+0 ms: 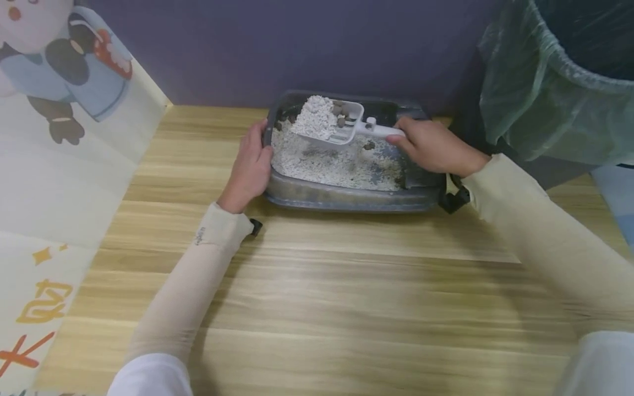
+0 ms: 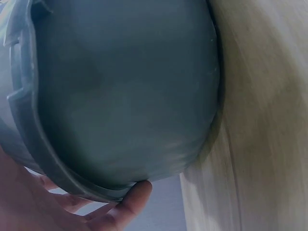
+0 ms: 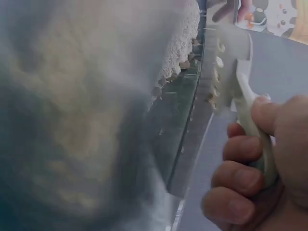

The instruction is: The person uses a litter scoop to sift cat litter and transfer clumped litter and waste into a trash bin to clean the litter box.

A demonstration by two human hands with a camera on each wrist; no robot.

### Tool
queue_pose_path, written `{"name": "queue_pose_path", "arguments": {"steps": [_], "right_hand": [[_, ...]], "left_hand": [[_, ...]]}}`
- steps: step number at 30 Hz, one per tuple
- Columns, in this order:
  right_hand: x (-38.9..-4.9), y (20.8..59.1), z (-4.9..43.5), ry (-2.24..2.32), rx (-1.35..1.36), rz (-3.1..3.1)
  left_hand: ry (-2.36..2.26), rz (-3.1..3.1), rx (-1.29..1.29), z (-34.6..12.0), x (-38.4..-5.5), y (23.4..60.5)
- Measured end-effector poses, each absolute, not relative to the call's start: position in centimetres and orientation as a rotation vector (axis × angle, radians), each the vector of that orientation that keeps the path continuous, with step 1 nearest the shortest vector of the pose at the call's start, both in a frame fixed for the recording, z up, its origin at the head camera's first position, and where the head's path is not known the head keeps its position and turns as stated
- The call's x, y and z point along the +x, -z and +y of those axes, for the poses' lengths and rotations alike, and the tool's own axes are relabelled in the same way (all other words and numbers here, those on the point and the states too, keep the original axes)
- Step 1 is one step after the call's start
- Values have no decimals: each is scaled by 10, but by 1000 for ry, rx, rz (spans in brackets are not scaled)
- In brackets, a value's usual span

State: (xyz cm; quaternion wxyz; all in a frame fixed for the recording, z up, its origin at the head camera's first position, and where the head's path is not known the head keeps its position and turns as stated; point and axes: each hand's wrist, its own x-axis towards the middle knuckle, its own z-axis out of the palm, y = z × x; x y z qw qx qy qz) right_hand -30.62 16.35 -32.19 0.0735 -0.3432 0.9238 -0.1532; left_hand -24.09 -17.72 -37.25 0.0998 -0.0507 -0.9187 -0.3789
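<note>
A grey litter box point(image 1: 346, 199) holding pale, grainy litter point(image 1: 327, 165) stands on the wooden surface against the dark wall. My right hand point(image 1: 438, 146) grips the handle of a white slotted litter scoop point(image 1: 382, 131), raised over the box. White litter point(image 1: 316, 118) is heaped on the scoop's front half, with brown lumps point(image 1: 342, 114) behind it. In the right wrist view, the fingers point(image 3: 236, 175) wrap round the handle. At the box's left end my left hand point(image 1: 250, 168) holds the rim, its thumb point(image 2: 137, 195) on the outer wall in the left wrist view.
A bin with a translucent green liner point(image 1: 525, 99) stands at the upper right, beyond the right hand. A dark purple wall point(image 1: 317, 49) rises behind the box. Along the left runs a white panel point(image 1: 59, 176) with cartoon prints.
</note>
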Motion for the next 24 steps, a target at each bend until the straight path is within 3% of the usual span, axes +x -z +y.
{"name": "queue_pose_path", "arguments": {"steps": [14, 24], "right_hand": [[-277, 360, 187, 879, -998, 3008], [-273, 358, 191, 906, -1041, 2938]], "left_hand": [[1134, -2678, -172, -179, -241, 375], [1131, -2656, -186, -177, -238, 375]]}}
